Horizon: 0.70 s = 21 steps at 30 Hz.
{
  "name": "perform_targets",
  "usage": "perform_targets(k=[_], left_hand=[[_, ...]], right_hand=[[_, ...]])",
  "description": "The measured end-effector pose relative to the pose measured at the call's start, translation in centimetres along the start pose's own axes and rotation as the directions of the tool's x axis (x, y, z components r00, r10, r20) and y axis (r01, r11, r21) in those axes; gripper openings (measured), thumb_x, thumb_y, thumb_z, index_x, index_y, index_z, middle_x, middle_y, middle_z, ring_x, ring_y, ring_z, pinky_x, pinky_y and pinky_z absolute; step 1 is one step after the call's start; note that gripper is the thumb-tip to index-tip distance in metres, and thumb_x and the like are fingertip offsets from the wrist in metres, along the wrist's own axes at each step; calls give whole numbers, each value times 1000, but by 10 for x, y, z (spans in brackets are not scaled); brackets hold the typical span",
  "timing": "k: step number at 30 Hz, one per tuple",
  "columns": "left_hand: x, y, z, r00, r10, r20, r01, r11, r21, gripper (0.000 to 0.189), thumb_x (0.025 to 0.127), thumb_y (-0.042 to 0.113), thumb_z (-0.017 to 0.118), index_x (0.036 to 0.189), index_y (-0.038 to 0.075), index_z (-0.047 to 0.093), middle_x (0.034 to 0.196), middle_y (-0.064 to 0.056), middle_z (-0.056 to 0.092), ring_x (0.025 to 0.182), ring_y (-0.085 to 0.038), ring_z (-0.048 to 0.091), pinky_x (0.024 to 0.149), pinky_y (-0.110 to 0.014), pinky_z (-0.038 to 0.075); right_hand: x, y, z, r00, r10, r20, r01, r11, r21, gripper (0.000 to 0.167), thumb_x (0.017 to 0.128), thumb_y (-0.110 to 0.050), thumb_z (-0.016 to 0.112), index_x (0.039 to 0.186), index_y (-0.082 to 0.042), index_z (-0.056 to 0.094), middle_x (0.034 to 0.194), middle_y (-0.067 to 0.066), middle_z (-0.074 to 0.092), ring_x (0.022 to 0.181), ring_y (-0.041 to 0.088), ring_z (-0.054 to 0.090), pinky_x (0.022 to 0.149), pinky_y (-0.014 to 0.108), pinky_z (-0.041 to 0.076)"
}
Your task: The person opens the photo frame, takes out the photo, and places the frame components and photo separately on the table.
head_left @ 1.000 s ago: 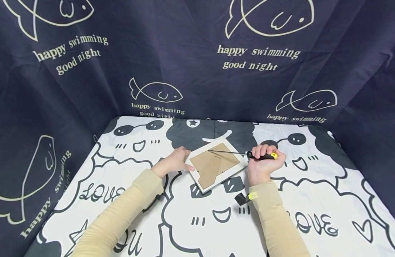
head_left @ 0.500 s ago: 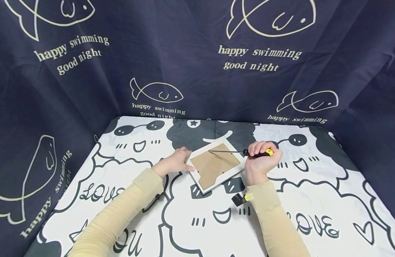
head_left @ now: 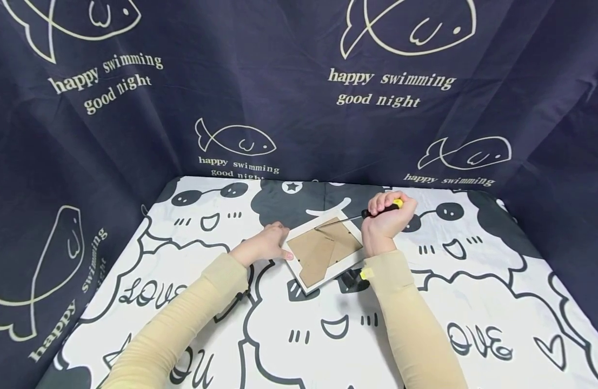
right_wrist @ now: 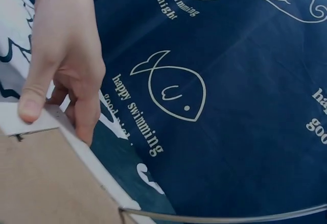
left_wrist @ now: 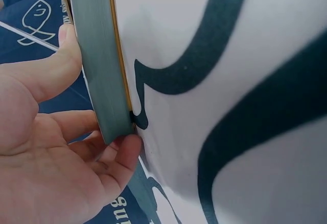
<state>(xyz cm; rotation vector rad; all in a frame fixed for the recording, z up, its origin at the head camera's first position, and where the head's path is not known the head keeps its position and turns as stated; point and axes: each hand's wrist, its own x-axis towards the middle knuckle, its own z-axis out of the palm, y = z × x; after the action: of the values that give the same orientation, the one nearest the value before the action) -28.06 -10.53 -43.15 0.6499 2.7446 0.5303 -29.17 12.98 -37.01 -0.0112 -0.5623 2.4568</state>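
Note:
A white-rimmed picture frame (head_left: 306, 248) lies back side up, turned at an angle, its brown backing board showing. My left hand (head_left: 265, 244) holds its left edge. In the left wrist view the thumb (left_wrist: 66, 55) lies on one face of the frame (left_wrist: 97, 55) and the fingers reach around its lower end. My right hand (head_left: 387, 219) grips a screwdriver (head_left: 398, 203) by its black and yellow handle. The thin shaft slants down to the left, its tip at the backing's upper edge. The right wrist view shows the shaft (right_wrist: 230, 218) meeting the frame's inner edge.
A white cloth with black cartoon drawings (head_left: 328, 346) covers the table. Dark blue fabric (head_left: 299, 81) with fish prints hangs behind and at both sides. Small dark tabs (right_wrist: 19, 137) show along the frame's inner edge.
My right hand has moved up and left, raising the screwdriver's handle so the shaft tilts more steeply. The tip stays near the same spot. My left hand and the frame have hardly moved.

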Motion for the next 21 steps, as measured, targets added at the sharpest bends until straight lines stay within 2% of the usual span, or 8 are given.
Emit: perform_targets(k=[5,13,21], left_hand=[[-1,0,-1,1000,-1,4,1,1000,-9,74,76,32,77,131,-8,48,126,-21,53,117,-36,47,103,-45,37],[-1,0,-1,999,30,-13,-30,999,14,65,75,32,78,124,-6,55,118,-19,56,110,-35,50,99,-44,40],[-1,2,-2,1000,1,5,-1,1000,-23,77,76,31,77,132,-11,46,126,-24,51,119,-38,46,104,-45,36]], right_hand=[[4,8,13,1000,-4,-4,4,997,-71,44,91,-12,26,48,-11,36,40,-3,35,31,7,29,34,18,18],[10,23,36,999,-18,-31,11,978,-210,42,89,-11,34,47,-10,39,39,-1,36,31,8,30,32,19,22],[13,36,54,999,-31,-26,22,955,-296,43,89,-12,37,47,-9,41,38,-1,37,30,8,32,31,19,24]])
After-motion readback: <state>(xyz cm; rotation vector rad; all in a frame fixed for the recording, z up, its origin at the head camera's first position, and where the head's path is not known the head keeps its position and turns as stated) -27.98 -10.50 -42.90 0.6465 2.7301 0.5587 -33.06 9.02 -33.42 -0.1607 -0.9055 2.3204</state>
